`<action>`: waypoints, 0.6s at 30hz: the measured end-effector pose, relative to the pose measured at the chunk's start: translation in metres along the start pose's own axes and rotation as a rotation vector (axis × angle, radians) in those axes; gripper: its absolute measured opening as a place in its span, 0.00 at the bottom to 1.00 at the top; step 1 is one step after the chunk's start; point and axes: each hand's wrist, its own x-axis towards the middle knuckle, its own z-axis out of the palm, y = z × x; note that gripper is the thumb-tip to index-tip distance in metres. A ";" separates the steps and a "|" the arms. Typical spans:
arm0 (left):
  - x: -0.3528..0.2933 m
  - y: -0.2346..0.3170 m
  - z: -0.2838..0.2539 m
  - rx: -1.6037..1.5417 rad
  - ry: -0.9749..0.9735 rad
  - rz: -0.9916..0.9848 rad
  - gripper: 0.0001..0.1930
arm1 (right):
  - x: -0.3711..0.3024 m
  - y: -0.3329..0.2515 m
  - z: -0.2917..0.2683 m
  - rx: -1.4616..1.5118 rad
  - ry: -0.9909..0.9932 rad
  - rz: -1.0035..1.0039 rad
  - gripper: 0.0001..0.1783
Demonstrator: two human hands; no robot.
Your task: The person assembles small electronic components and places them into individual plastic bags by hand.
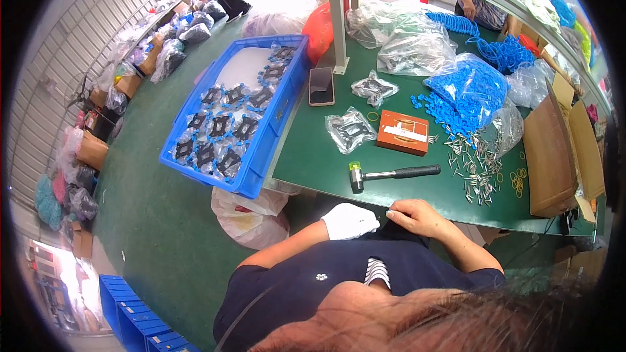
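Note:
My left hand (351,221), in a white glove, is curled shut just off the near edge of the green table (293,160). Facing it, my bare right hand (417,218) has thumb and fingers pinched together. What either hand holds, if anything, is too small or hidden to make out. Just beyond them lies a mallet (407,172) with a black handle and a yellow-green face. Behind it sit an orange box (402,133) and two clear-bagged black parts, one nearer (350,130) and one farther (374,88). Loose metal pins (475,171) are scattered to the right.
A blue crate (257,179) of bagged black parts stands left. A phone (321,86), blue plastic pieces (460,114), yellow rubber bands (518,181) and an open cardboard box (551,150) lie on the table. A shelf post (338,29) rises at the back. Other people are farther off.

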 end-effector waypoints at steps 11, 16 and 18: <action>0.009 -0.016 0.018 0.339 0.038 0.273 0.10 | -0.008 0.001 0.003 -0.012 -0.047 0.041 0.17; -0.004 -0.002 0.005 0.279 0.021 0.231 0.10 | 0.001 0.002 0.004 -0.004 -0.084 0.010 0.18; -0.001 -0.001 0.001 0.091 0.005 0.120 0.11 | 0.001 0.000 0.003 0.014 -0.087 0.059 0.18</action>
